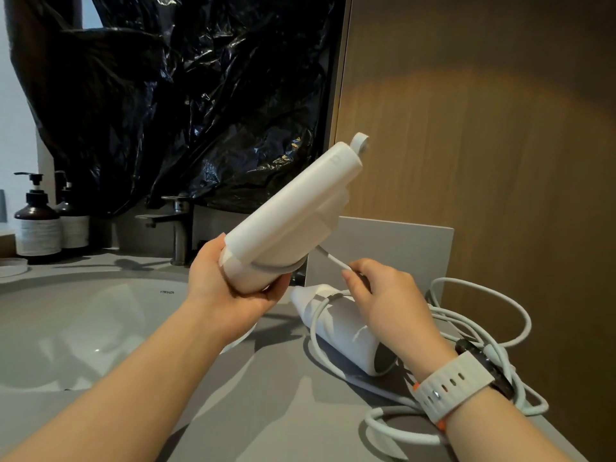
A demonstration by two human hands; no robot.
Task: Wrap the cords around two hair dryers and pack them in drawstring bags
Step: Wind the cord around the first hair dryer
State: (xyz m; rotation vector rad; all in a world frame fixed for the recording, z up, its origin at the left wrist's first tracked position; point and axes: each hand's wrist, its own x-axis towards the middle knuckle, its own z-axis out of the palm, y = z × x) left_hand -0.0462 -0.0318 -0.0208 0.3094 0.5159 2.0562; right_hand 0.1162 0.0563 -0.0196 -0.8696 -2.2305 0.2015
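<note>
The left hand [230, 281] curls round the end of a white plastic hair dryer [290, 221] pointing to 1 o'clock. The right hand [383, 295] pinches its thin white cord [333, 260]. At 5 o'clock a second white hair dryer [346, 331] lies on the grey counter [266, 411].

- Hair dryer [286, 221] in the left hand [230, 281]: smooth matt white plastic.
- Cord [333, 260] in the right hand [383, 298]: smooth, matt white.
- Sheet [186, 95] beyond both: glossy crinkled black plastic.

Sink [100, 315] is set in the desk's [266, 411] left; tap [181, 228] behind it, bottles [38, 225] at the far-left corner. Dryer [346, 331] lies right of the sink, cord [406, 436] looped toward the right edge.
</note>
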